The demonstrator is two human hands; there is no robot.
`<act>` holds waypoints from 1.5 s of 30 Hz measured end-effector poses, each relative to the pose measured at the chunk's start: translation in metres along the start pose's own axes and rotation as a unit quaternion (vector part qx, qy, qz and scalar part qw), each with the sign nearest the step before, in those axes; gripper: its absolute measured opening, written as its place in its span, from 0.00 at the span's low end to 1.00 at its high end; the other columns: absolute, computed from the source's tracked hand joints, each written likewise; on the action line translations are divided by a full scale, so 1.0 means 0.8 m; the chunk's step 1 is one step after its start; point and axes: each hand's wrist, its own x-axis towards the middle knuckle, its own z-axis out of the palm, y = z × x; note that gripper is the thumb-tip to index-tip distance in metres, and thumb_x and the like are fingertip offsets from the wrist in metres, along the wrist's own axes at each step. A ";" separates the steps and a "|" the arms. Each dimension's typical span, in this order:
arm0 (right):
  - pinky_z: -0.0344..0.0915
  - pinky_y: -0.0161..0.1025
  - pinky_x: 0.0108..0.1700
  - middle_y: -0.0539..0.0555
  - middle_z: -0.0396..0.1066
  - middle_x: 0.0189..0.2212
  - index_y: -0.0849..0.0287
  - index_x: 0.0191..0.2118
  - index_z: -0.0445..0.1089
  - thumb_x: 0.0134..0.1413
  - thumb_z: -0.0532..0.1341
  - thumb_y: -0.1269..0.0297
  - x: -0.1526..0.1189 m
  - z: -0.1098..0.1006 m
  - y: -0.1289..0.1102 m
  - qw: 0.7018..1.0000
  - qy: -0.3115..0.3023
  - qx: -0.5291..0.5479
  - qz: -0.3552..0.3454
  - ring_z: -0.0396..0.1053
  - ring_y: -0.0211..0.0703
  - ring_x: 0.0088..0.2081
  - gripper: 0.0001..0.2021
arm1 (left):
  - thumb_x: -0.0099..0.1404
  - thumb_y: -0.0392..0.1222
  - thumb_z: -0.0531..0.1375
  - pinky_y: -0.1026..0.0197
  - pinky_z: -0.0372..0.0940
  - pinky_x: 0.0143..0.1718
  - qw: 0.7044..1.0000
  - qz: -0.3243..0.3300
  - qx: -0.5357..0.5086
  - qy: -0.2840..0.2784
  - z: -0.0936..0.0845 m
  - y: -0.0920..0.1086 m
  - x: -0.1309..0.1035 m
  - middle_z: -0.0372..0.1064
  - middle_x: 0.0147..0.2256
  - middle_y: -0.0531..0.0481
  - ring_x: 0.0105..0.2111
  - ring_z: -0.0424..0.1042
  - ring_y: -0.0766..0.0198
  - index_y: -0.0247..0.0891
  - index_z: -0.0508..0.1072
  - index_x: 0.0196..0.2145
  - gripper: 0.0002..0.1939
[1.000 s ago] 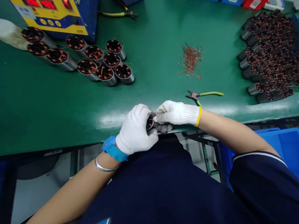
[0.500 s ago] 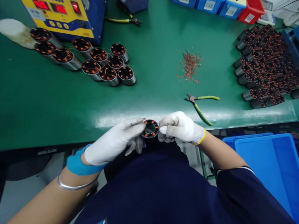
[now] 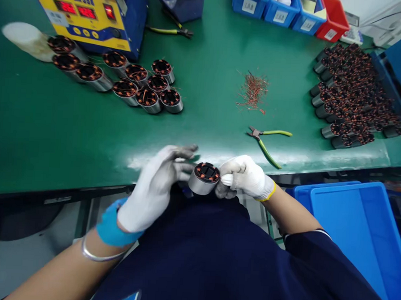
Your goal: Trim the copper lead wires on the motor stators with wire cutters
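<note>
In front of my body, at the table's near edge, is a motor stator [image 3: 203, 185] with a silver metal shell and copper windings around its dark top. My right hand [image 3: 241, 178], in a white glove with grey fingertips, grips it from the right side with curled fingers. To its left is my left hand [image 3: 160, 179], also gloved and slightly blurred, its fingers spread. Those fingertips come close to the shell; whether one touches it I cannot tell. Beyond my right hand, green-handled cutting pliers [image 3: 263, 142] lie spread apart on the green table [image 3: 86, 148].
Several stators [image 3: 147, 98] stand at the left, by a yellow-and-blue powered unit [image 3: 89, 23]. A pile of copper wire scraps [image 3: 252, 91] lies mid-table. Many stators [image 3: 354, 95] crowd the right side. Small bins [image 3: 279, 15] line the back; a blue tray [image 3: 344, 220] sits below right.
My left hand has released the stator and opened, drawing slightly left. The stator has tipped so its silver side now shows, still in my right hand. The whole view has shifted slightly.
</note>
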 end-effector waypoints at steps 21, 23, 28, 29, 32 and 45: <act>0.65 0.27 0.22 0.52 0.72 0.22 0.65 0.25 0.73 0.54 0.66 0.58 -0.003 0.012 -0.006 0.995 -0.018 -0.083 -0.044 0.67 0.31 0.20 0.15 | 0.68 0.60 0.56 0.57 0.74 0.32 0.999 -0.027 0.014 0.012 -0.001 0.006 0.000 0.75 0.41 0.42 0.35 0.77 0.58 0.36 0.72 0.30 0.23; 0.65 0.27 0.25 0.51 0.71 0.22 0.65 0.26 0.74 0.56 0.65 0.62 -0.004 0.012 -0.011 0.985 -0.020 -0.148 -0.081 0.67 0.30 0.22 0.13 | 0.66 0.68 0.53 0.61 0.70 0.21 0.970 -0.194 0.026 -0.141 -0.008 0.003 0.009 0.74 0.29 0.42 0.24 0.73 0.60 0.34 0.73 0.30 0.31; 0.64 0.27 0.21 0.52 0.72 0.22 0.65 0.26 0.72 0.54 0.65 0.59 -0.002 0.012 -0.003 0.995 0.002 -0.095 0.010 0.67 0.31 0.20 0.14 | 0.55 0.48 0.72 0.57 0.76 0.38 0.982 -0.149 -0.041 -0.106 -0.015 0.009 0.005 0.77 0.40 0.48 0.36 0.78 0.58 0.41 0.76 0.38 0.15; 0.63 0.28 0.20 0.52 0.72 0.22 0.65 0.26 0.71 0.52 0.66 0.58 -0.001 0.013 -0.001 0.997 0.002 -0.068 0.036 0.67 0.32 0.19 0.14 | 0.54 0.47 0.73 0.53 0.75 0.46 0.990 -0.090 -0.081 -0.074 -0.014 0.011 0.003 0.77 0.43 0.49 0.43 0.78 0.56 0.42 0.76 0.33 0.13; 0.63 0.29 0.19 0.52 0.72 0.22 0.64 0.27 0.71 0.52 0.65 0.55 -0.001 0.015 -0.004 0.999 -0.007 -0.027 0.046 0.67 0.34 0.19 0.15 | 0.63 0.59 0.63 0.41 0.68 0.58 0.979 -0.006 -0.195 -0.063 -0.014 0.016 0.004 0.76 0.50 0.49 0.55 0.72 0.49 0.43 0.78 0.29 0.17; 0.63 0.30 0.20 0.51 0.72 0.22 0.62 0.28 0.69 0.53 0.63 0.43 0.008 0.006 -0.002 0.997 0.012 -0.043 0.061 0.64 0.32 0.18 0.23 | 0.62 0.35 0.63 0.55 0.71 0.49 0.862 0.307 0.403 -0.016 0.001 -0.009 -0.005 0.70 0.48 0.39 0.49 0.73 0.56 0.37 0.68 0.50 0.18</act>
